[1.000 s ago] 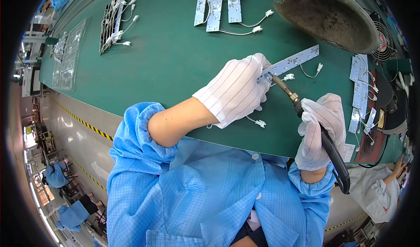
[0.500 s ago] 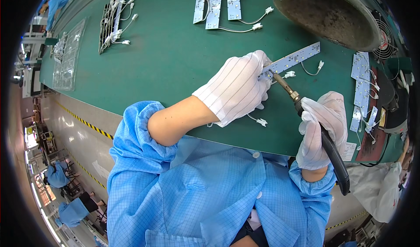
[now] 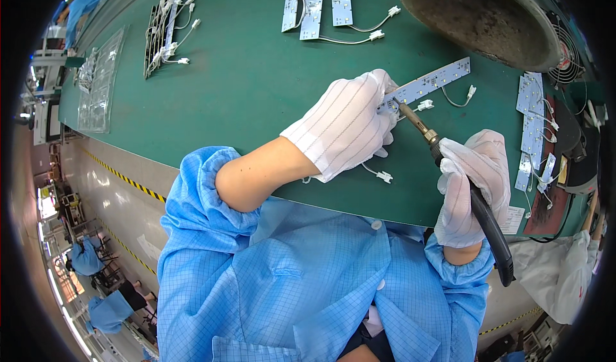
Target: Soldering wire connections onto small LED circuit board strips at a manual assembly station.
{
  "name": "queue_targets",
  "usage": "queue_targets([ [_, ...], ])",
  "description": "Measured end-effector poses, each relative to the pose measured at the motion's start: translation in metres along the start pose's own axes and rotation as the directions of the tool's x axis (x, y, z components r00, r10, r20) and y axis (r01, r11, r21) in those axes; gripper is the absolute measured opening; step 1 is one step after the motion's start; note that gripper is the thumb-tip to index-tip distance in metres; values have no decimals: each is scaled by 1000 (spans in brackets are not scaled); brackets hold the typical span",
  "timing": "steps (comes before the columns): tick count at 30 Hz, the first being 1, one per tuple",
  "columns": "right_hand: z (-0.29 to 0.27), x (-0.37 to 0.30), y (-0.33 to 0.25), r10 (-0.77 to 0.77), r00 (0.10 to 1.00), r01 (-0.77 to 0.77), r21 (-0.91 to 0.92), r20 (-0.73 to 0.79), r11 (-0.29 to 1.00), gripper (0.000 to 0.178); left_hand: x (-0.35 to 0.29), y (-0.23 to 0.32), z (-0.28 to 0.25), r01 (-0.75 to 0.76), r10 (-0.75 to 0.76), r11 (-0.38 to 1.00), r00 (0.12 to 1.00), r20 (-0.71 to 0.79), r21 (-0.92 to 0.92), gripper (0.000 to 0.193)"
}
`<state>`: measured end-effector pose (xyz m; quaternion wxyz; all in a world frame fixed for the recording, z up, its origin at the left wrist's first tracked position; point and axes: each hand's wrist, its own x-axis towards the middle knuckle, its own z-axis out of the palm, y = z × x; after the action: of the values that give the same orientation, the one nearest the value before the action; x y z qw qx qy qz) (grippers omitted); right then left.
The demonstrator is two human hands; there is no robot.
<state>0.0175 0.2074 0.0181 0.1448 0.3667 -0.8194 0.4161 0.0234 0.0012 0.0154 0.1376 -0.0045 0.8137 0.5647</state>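
Observation:
In a white striped glove, my left hand (image 3: 350, 121) is closed round the near end of a pale LED circuit strip (image 3: 436, 81). The strip slants up to the right above the green table. My right hand (image 3: 476, 185), gloved too, grips the black handle of a soldering iron (image 3: 428, 133). Its tip meets the strip's face close to my left fingers; whether it touches a pad is too small to tell. White leads with plugs lie around the strip, one with a connector (image 3: 425, 105) just below it and another plug (image 3: 384, 177) below my left hand.
More LED strips (image 3: 312, 15) lie at the far middle, with a bundle (image 3: 163, 31) at the far left beside a clear plastic tray (image 3: 102, 83). A wide extraction hood (image 3: 478, 22) hangs at the far right. Further strips (image 3: 531, 128) rest beside the iron's stand (image 3: 577, 163).
Both hands, the strip and the iron keep nearly the same places. Everything has shifted up very slightly in the picture, and the iron's tip stays at the strip.

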Motion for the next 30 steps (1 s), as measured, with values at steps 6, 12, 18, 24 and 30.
queue_targets([
  [6, -3, -1, 0, -79, 994, 80, 10, -78, 997, 16, 1, 2, -4, 31, -30, 998, 999, 21, -54, 22],
  [12, -1, -1, 0, 29, 998, -23, 87, -64, 996, 17, 2, 0, -3, 46, -45, 998, 999, 19, -44, 23],
  [18, -2, -2, 0, 52, 998, -49, 75, -28, 996, 18, 2, -6, -1, -7, 7, 996, 1000, -5, -92, 22],
  [24, -3, 3, 1, -89, 996, 89, 1, -7, 996, 16, 3, -6, 0, -8, 7, 998, 1000, -12, -59, 22],
  [30, -3, -4, 2, 20, 998, -11, 135, -62, 991, 12, 2, -2, -3, 13, -15, 998, 1000, -19, -59, 20],
])
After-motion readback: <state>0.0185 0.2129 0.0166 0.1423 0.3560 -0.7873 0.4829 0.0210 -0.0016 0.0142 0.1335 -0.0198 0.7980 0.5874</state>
